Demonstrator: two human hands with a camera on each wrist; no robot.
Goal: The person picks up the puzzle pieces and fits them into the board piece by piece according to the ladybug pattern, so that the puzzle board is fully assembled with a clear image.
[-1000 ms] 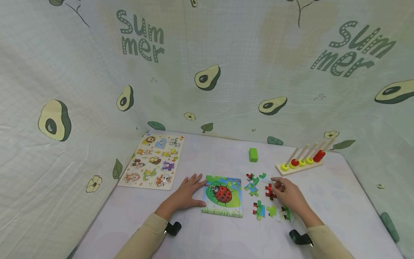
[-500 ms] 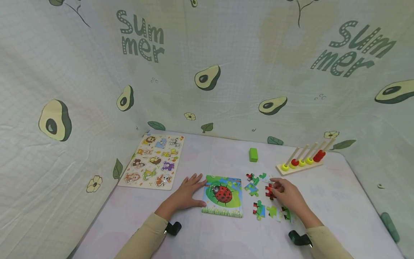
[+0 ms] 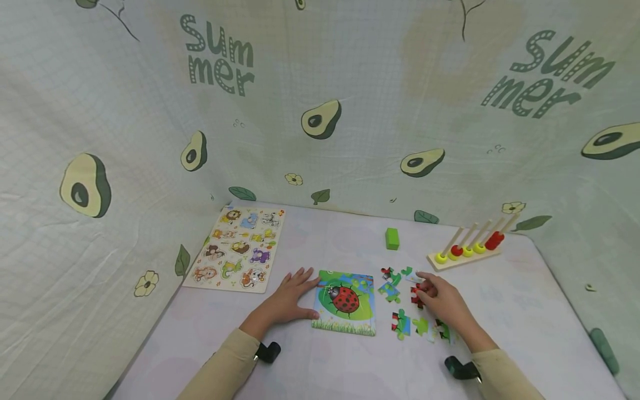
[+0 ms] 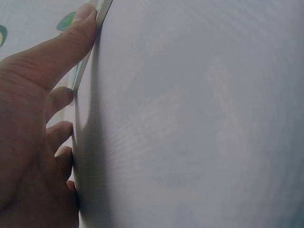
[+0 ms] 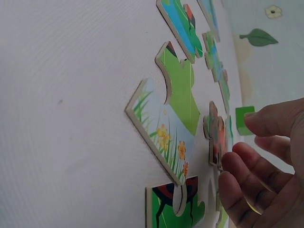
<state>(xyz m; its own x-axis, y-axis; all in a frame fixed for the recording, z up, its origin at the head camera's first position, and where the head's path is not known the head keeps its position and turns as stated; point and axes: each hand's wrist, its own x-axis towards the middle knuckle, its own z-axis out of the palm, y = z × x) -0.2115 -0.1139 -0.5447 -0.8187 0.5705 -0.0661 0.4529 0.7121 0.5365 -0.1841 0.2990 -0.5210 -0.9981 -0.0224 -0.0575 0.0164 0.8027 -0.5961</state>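
A square ladybug puzzle picture lies flat at the middle of the table. My left hand rests at its left side with fingers spread, the thumb and index fingertips at the puzzle's edge. In the left wrist view, the thumb meets that thin edge. My right hand hovers over a red puzzle piece, partly covering it. Its thumb and bent fingers stand apart with nothing between them in the right wrist view. Around it lie loose pieces, among them a grass-and-flowers piece and a green piece.
More loose pieces, such as a blue-green one, lie between the puzzle and my right hand. Behind them stands a green block. A peg counter with beads is at the back right, an animal puzzle board at the left.
My right hand has shifted slightly left over the red piece. The left hand keeps its place at the puzzle's edge, and the pieces lie where they were.
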